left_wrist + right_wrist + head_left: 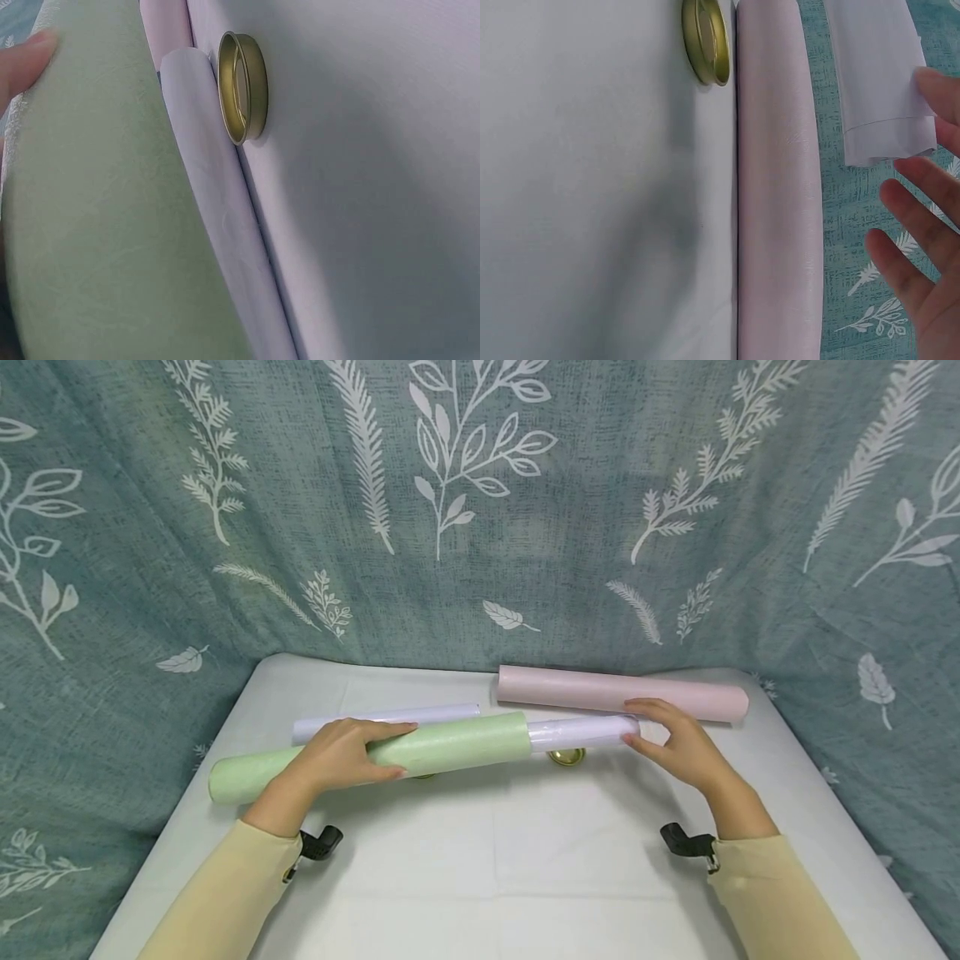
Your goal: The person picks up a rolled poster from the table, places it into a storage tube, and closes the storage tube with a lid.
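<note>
My left hand (pixel 341 756) grips a pale green tube (pixel 465 745) around its middle, lifted above the table and tilted slightly up to the right. Out of the tube's right end sticks a whitish-lavender paper roll (pixel 581 732); its other part is hidden inside. My right hand (pixel 686 747) pinches the free end of that roll. In the right wrist view, thumb and index finger are at the edge of the paper roll (pixel 877 67), the other fingers spread apart. The green tube (pixel 105 187) fills the left of the left wrist view, with one fingertip on it.
Behind the green tube, another lavender roll (pixel 435 714) lies on the white table (pixel 495 877). A pink tube (pixel 562 687) lies at the back right. One gold round lid (pixel 567 757) is under the paper roll; a second gold piece (pixel 423 776) is mostly hidden. A patterned curtain (pixel 480 593) hangs behind.
</note>
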`<action>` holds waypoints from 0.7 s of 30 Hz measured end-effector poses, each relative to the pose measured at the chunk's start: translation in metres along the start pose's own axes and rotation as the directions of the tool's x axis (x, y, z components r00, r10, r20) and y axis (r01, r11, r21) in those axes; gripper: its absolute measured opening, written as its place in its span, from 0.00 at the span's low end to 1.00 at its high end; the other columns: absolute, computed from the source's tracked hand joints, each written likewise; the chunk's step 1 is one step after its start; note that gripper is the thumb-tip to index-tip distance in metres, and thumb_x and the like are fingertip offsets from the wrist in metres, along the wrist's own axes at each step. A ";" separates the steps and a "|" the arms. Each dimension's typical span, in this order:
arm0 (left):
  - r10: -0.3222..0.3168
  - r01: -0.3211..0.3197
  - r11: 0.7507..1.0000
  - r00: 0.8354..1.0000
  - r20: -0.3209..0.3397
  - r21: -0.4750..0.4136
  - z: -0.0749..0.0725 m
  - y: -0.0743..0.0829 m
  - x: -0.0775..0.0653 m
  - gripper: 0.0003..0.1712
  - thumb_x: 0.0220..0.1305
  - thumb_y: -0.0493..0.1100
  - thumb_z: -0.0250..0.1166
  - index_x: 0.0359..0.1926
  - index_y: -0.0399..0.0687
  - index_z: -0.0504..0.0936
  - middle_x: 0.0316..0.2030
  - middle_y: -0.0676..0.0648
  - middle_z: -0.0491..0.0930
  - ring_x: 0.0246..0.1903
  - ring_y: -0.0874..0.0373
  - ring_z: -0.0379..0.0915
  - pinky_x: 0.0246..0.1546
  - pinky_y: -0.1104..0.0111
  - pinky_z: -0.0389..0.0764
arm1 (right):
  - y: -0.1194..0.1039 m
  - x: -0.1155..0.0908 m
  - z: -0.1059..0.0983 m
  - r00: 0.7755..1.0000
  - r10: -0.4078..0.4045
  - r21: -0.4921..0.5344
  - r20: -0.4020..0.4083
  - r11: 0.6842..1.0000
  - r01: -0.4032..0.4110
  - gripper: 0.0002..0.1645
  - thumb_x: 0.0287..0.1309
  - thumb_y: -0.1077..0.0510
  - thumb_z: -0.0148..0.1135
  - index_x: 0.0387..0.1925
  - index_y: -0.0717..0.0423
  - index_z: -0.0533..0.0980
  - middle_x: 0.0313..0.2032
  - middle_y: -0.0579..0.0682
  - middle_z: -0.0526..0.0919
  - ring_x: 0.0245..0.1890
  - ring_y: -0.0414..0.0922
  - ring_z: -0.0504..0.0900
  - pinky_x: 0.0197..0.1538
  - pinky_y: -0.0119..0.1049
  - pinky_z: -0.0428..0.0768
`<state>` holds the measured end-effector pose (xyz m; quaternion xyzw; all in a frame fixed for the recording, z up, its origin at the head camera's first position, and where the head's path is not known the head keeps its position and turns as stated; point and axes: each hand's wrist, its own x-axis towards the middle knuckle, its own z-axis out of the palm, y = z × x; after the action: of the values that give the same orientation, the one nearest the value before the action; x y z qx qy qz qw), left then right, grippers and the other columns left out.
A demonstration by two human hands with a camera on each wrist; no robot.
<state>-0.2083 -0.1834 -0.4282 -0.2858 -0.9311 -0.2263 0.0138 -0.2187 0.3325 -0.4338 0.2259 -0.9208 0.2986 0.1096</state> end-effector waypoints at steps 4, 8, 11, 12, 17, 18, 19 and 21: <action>0.005 -0.005 1.000 1.000 0.000 0.003 0.001 0.000 0.000 0.37 0.54 0.65 0.73 0.66 0.70 0.77 0.58 0.55 0.81 0.55 0.50 0.79 0.53 0.50 0.78 | 0.005 -0.002 0.004 0.999 0.031 0.014 0.035 0.999 -0.032 0.29 0.60 0.53 0.73 0.61 0.55 0.78 0.60 0.55 0.79 0.60 0.58 0.75 0.58 0.59 0.73; 0.009 -0.009 1.000 1.000 -0.001 0.008 0.003 0.001 0.000 0.37 0.54 0.65 0.73 0.66 0.70 0.77 0.58 0.55 0.81 0.55 0.51 0.79 0.53 0.51 0.78 | 0.007 -0.004 0.006 0.999 0.017 0.016 0.044 1.000 -0.018 0.27 0.59 0.54 0.73 0.59 0.55 0.79 0.58 0.53 0.80 0.57 0.54 0.77 0.55 0.54 0.76; 0.011 -0.011 1.000 1.000 -0.004 0.011 0.004 0.001 0.000 0.37 0.54 0.65 0.73 0.66 0.71 0.77 0.58 0.55 0.81 0.54 0.51 0.80 0.52 0.51 0.79 | 0.007 -0.004 0.006 0.999 -0.006 0.017 0.036 1.000 0.005 0.25 0.58 0.56 0.73 0.58 0.53 0.80 0.56 0.52 0.81 0.55 0.49 0.78 0.55 0.46 0.77; 0.012 -0.012 1.000 1.000 -0.006 0.010 0.004 0.001 -0.001 0.37 0.54 0.65 0.74 0.66 0.71 0.77 0.58 0.55 0.81 0.54 0.51 0.80 0.52 0.51 0.79 | 0.006 -0.004 0.006 0.999 -0.013 0.021 0.034 1.000 0.012 0.25 0.58 0.57 0.73 0.58 0.53 0.80 0.55 0.52 0.81 0.54 0.48 0.78 0.56 0.44 0.77; 0.017 -0.017 1.000 1.000 -0.004 0.011 0.005 0.001 0.000 0.37 0.54 0.65 0.74 0.66 0.71 0.77 0.57 0.54 0.82 0.53 0.51 0.80 0.52 0.51 0.79 | 0.002 -0.004 0.007 0.999 -0.017 0.071 0.040 0.997 0.015 0.25 0.58 0.58 0.73 0.58 0.54 0.80 0.55 0.52 0.81 0.53 0.43 0.78 0.56 0.47 0.79; 0.018 -0.018 1.000 1.000 -0.003 0.010 0.005 0.001 0.000 0.37 0.54 0.65 0.74 0.66 0.70 0.77 0.57 0.54 0.82 0.53 0.51 0.80 0.52 0.51 0.79 | 0.001 -0.004 0.007 0.999 -0.020 0.080 0.041 0.997 0.017 0.25 0.58 0.59 0.73 0.58 0.54 0.80 0.55 0.52 0.81 0.53 0.43 0.79 0.55 0.49 0.79; 0.020 -0.020 1.000 1.000 -0.002 0.008 0.005 0.002 0.000 0.37 0.54 0.65 0.74 0.66 0.70 0.77 0.57 0.54 0.82 0.53 0.51 0.80 0.52 0.51 0.79 | 0.000 -0.004 0.007 0.999 -0.022 0.087 0.041 0.996 0.019 0.25 0.58 0.59 0.73 0.58 0.54 0.80 0.55 0.52 0.81 0.53 0.44 0.79 0.55 0.50 0.79; 0.022 -0.022 1.000 1.000 0.000 0.008 0.005 0.002 0.000 0.37 0.54 0.65 0.73 0.66 0.70 0.77 0.57 0.55 0.82 0.53 0.52 0.80 0.52 0.51 0.79 | -0.002 -0.004 0.007 0.999 -0.028 0.097 0.042 0.995 0.024 0.25 0.57 0.60 0.73 0.58 0.54 0.80 0.55 0.53 0.81 0.52 0.44 0.79 0.55 0.51 0.79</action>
<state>-0.2070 -0.1796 -0.4315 -0.2961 -0.9288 -0.2223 0.0175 -0.2148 0.3275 -0.4397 0.2494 -0.9043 0.3365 0.0826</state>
